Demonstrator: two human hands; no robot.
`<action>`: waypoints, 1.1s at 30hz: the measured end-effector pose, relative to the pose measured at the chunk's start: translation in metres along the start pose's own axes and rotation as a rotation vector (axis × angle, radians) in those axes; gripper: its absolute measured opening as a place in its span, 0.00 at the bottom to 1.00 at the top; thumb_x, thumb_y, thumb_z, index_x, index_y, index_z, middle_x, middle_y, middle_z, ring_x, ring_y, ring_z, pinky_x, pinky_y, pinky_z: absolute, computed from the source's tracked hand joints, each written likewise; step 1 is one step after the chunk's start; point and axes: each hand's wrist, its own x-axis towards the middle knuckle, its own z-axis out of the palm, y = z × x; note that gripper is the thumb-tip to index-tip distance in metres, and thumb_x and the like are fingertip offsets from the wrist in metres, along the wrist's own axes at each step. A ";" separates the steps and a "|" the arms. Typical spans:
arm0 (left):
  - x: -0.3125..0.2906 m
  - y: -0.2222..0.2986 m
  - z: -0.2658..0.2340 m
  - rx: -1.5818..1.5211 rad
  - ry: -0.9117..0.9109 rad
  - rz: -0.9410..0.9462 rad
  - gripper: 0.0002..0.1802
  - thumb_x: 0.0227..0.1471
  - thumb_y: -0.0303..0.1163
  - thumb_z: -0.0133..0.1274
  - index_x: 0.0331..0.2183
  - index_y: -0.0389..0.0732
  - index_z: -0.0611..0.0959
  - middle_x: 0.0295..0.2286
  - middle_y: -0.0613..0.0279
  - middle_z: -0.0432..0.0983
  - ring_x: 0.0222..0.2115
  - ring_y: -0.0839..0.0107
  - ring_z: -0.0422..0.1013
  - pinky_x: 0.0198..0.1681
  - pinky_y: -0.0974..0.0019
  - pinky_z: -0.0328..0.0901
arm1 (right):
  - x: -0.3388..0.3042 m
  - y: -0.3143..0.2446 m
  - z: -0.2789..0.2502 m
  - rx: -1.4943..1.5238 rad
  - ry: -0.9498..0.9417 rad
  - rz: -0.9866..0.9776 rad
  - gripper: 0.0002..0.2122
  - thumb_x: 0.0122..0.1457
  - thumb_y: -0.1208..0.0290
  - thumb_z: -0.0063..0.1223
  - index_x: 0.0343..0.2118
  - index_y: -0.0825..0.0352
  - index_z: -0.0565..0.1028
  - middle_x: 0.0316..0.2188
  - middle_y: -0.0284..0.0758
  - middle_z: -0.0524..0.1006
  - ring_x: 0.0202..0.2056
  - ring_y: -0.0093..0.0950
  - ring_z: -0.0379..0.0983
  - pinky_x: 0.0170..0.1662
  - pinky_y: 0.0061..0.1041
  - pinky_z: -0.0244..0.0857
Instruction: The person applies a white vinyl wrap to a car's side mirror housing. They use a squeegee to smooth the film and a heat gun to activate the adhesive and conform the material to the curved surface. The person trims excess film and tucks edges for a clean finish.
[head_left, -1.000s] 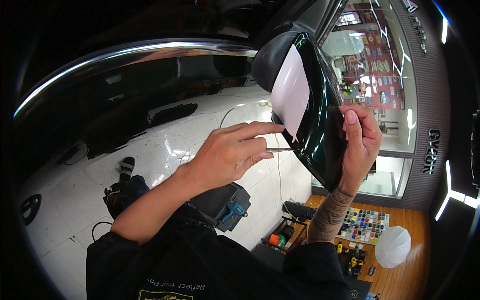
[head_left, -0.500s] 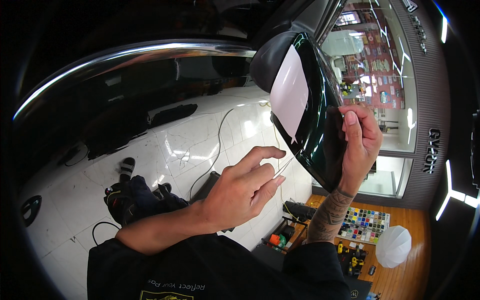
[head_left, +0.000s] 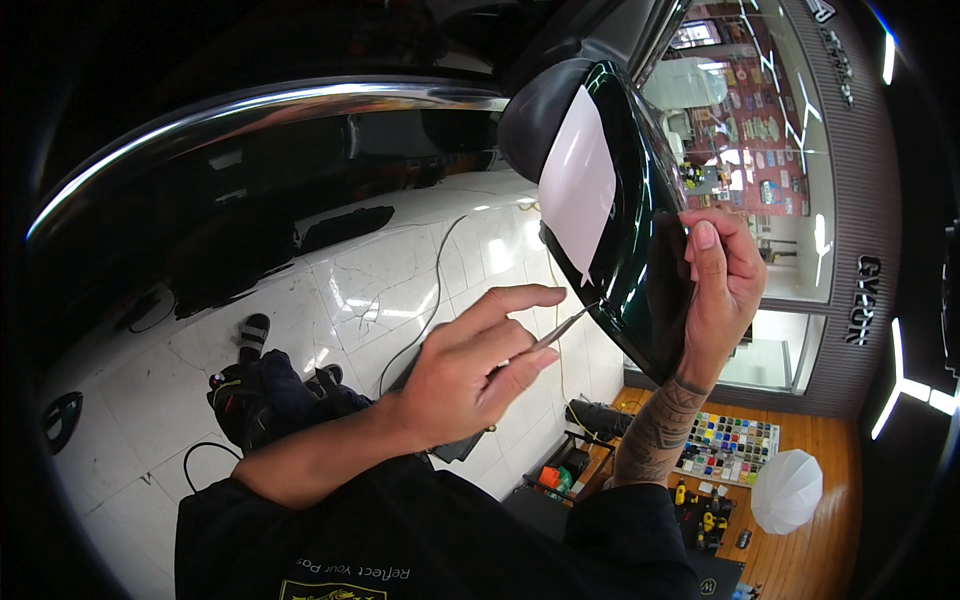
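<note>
A car's dark green side mirror (head_left: 640, 250) juts out at the upper middle, with a pale pinkish-white piece of film (head_left: 578, 185) over part of its face. My left hand (head_left: 480, 365) is closed on a thin, pointed metal tool (head_left: 563, 332), held between thumb and fingers with the index finger stretched above it. The tool's tip reaches the mirror's lower edge, just below the film's pointed end. My right hand (head_left: 728, 275) grips the mirror's outer right edge, thumb and fingers pressed together. What its fingertips cover is hidden.
A glossy black car door (head_left: 330, 170) with a chrome strip fills the upper left. Cables cross the tiled floor (head_left: 390, 290). A bag-like dark bundle (head_left: 285, 395) lies lower left. Colour samples (head_left: 730, 447) and a white umbrella-like lamp (head_left: 787, 492) are at the lower right.
My left hand has shifted slightly left and up, and the tool has turned so its metal side shows. My right hand stays on the mirror's edge.
</note>
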 end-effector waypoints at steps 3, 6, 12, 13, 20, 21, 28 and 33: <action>0.001 -0.011 -0.011 0.100 -0.036 0.016 0.09 0.50 0.27 0.58 0.25 0.31 0.80 0.40 0.48 0.76 0.23 0.70 0.74 0.27 0.72 0.68 | 0.000 -0.002 0.000 -0.006 -0.002 0.008 0.05 0.60 0.74 0.52 0.33 0.71 0.76 0.21 0.25 0.68 0.23 0.12 0.59 0.26 0.12 0.50; 0.004 -0.028 -0.015 0.110 -0.028 0.037 0.06 0.47 0.26 0.59 0.30 0.33 0.83 0.39 0.50 0.76 0.30 0.66 0.77 0.29 0.70 0.71 | 0.000 -0.001 -0.001 0.012 0.005 0.005 0.06 0.60 0.73 0.52 0.33 0.71 0.76 0.22 0.24 0.67 0.23 0.11 0.58 0.26 0.12 0.50; 0.029 -0.044 -0.025 0.209 -0.055 0.267 0.12 0.40 0.22 0.62 0.32 0.39 0.85 0.39 0.57 0.78 0.30 0.67 0.74 0.30 0.69 0.68 | 0.000 0.001 0.000 0.033 -0.006 0.020 0.07 0.60 0.73 0.52 0.33 0.71 0.76 0.22 0.24 0.67 0.22 0.11 0.58 0.26 0.11 0.49; 0.032 -0.044 -0.027 0.222 -0.063 0.292 0.12 0.39 0.22 0.62 0.33 0.39 0.85 0.39 0.58 0.78 0.30 0.67 0.73 0.31 0.68 0.67 | 0.000 0.001 0.001 0.038 -0.005 0.022 0.07 0.60 0.73 0.52 0.33 0.71 0.76 0.22 0.24 0.67 0.22 0.11 0.58 0.26 0.11 0.49; 0.046 -0.051 -0.029 0.336 -0.072 0.406 0.13 0.40 0.24 0.61 0.34 0.43 0.86 0.34 0.62 0.81 0.34 0.67 0.75 0.35 0.65 0.66 | -0.001 0.000 0.001 0.045 0.000 0.016 0.07 0.60 0.73 0.52 0.33 0.71 0.76 0.22 0.25 0.69 0.22 0.11 0.59 0.26 0.12 0.50; 0.047 -0.053 -0.029 0.340 -0.067 0.413 0.13 0.40 0.24 0.61 0.34 0.43 0.86 0.34 0.62 0.81 0.34 0.67 0.75 0.35 0.65 0.66 | 0.000 0.001 0.001 0.047 0.001 0.017 0.07 0.60 0.73 0.52 0.33 0.71 0.76 0.22 0.25 0.69 0.23 0.11 0.59 0.26 0.12 0.50; 0.051 -0.055 -0.029 0.350 -0.076 0.425 0.13 0.41 0.24 0.61 0.35 0.44 0.86 0.32 0.65 0.82 0.35 0.68 0.75 0.36 0.65 0.66 | 0.000 0.002 0.000 0.052 0.004 0.014 0.07 0.60 0.73 0.52 0.33 0.71 0.76 0.23 0.25 0.70 0.23 0.12 0.60 0.27 0.12 0.52; 0.054 -0.053 -0.028 0.354 -0.080 0.423 0.14 0.40 0.24 0.61 0.35 0.46 0.86 0.33 0.66 0.82 0.35 0.69 0.75 0.36 0.65 0.67 | 0.000 0.002 -0.001 0.047 0.009 0.012 0.07 0.60 0.72 0.52 0.33 0.71 0.77 0.23 0.26 0.70 0.24 0.12 0.61 0.27 0.12 0.52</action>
